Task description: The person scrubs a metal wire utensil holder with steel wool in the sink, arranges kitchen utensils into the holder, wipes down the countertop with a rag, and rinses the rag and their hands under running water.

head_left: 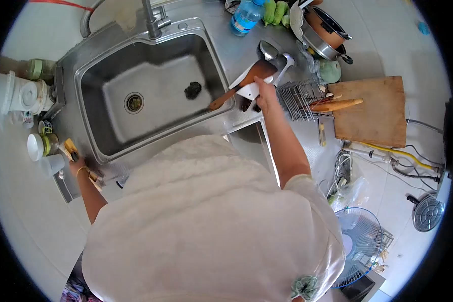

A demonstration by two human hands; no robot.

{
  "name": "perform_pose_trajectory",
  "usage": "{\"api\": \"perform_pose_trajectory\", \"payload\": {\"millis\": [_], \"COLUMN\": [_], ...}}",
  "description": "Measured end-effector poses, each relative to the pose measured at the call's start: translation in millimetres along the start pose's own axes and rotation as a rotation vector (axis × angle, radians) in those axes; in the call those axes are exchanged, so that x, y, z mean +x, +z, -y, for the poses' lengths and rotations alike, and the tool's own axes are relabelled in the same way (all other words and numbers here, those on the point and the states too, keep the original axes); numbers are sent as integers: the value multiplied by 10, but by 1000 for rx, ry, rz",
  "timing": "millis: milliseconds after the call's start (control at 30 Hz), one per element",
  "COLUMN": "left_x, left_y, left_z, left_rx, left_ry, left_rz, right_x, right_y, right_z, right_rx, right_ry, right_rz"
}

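Observation:
My right hand [263, 94] is closed at a white piece with small holes [248, 92], at the sink's right rim. A wooden spatula [229, 94] lies across that piece, its handle end over the sink edge. Beyond it are a metal ladle [268, 50] and another light-handled utensil [287, 65]. My left hand [77, 165] is at the counter left of the sink, fingers curled beside a yellow and dark item [71, 147]. What the left fingers hold is too small to make out. A dark scouring pad [193, 90] lies in the sink [151, 116].
A faucet [153, 22] stands behind the sink. A water bottle [246, 17], stacked pots [327, 35], a wire rack [299, 98] and a cutting board [370, 110] are on the right. White containers [30, 95] and a jar [50, 143] line the left. A fan [357, 246] stands lower right.

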State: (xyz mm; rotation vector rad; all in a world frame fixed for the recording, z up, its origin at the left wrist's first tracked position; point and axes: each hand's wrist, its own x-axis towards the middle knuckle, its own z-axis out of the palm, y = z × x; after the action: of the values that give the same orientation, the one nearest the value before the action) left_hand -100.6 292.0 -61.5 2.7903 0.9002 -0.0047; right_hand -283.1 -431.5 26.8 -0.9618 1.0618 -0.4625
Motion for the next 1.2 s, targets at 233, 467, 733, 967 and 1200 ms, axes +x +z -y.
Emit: {"api": "perform_pose_trajectory", "payload": {"millis": [233,467,733,967,1200], "left_x": [-693,-1891,-3407,-4632,-5779], "left_y": [-470,-652,-953,-1120,-1185], "left_z": [-886,-2195,-3878,-4634,-4883], "left_rx": [-1416,-1832,-1285,-1267,-1093], "left_ry": [-142,-105,238,361,699], "left_rz": [1003,1486,1437,1803,1784], "right_x": [1156,989,215,-1134,-1096], "right_y": [78,420,138,-523,-1254], "right_z": [-176,276,402,1259,1401], "right_rx": [-632,-1014,-1216,-378,-393], "right_ry": [-281,-308,-1383,-244,-402], "right_rz": [-134,-258,-273,664,523]}}
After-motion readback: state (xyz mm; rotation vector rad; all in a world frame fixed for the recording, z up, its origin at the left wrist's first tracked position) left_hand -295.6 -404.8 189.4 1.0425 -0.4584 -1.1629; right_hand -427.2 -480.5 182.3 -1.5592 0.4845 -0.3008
